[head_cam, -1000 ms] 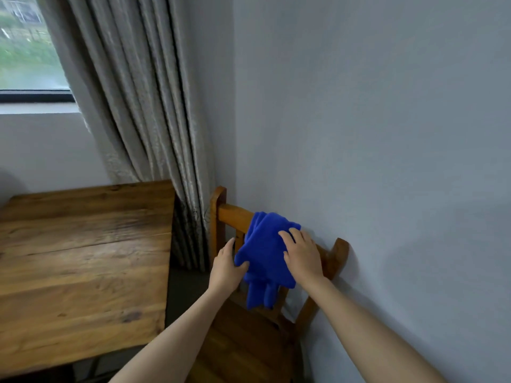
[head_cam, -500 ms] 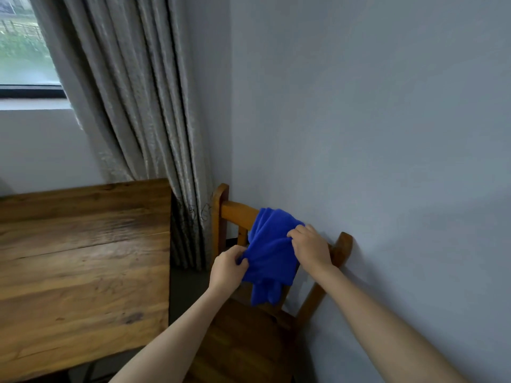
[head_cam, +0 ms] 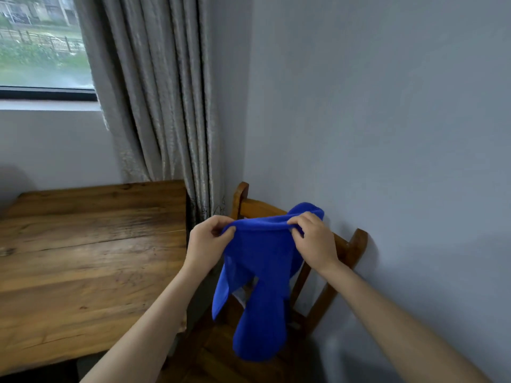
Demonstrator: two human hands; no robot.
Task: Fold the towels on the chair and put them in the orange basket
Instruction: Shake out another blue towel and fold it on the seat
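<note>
**A:** Where's the soft bright-blue cloth towel (head_cam: 260,272)?

**B:** It's hanging in front of the brown wooden chair (head_cam: 356,244), with its top edge stretched between both hands.

**A:** And each grip?

**B:** The left grip (head_cam: 206,241) and right grip (head_cam: 315,241) each pinch that edge with curled fingers, probably so the cloth drops open for folding. The plank wooden worktop (head_cam: 83,258) is on the left. No orange basket is in sight.

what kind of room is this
Most likely a room in a home, perhaps a dining or study corner: a wooden table with a wooden chair beside it against the wall, and a grey curtain hanging next to a window.
</note>
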